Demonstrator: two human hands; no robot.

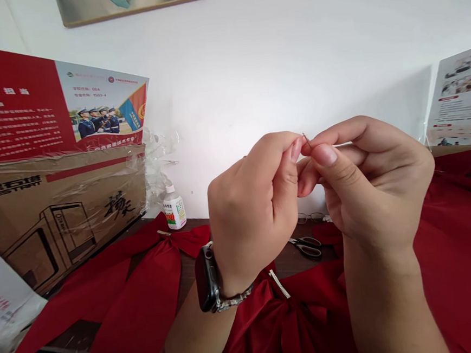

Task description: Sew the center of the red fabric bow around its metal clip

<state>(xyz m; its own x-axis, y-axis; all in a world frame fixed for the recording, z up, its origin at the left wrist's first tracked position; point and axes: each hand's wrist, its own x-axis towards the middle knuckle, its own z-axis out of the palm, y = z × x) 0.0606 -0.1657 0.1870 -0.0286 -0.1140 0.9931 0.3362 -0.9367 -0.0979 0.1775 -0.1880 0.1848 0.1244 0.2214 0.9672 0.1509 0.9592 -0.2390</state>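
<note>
Both hands are raised in front of the white wall, their fingertips close together. My right hand (366,182) pinches a thin, needle-like thing (306,138) between thumb and forefinger, its tip pointing up. My left hand (257,196) is closed in a pinch right beside it; what lies between its fingertips is too small to make out. Below them, a red fabric bow (266,315) with a pale gold clip (279,284) at its middle lies on the table. Another red bow (146,281) with a similar clip (164,233) spreads to the left.
Black-handled scissors (307,247) and a pair of glasses (310,217) lie behind my hands on the dark table. A white bottle (175,208) stands by a cardboard box (58,207) at left. More red fabric (462,256) covers the right side.
</note>
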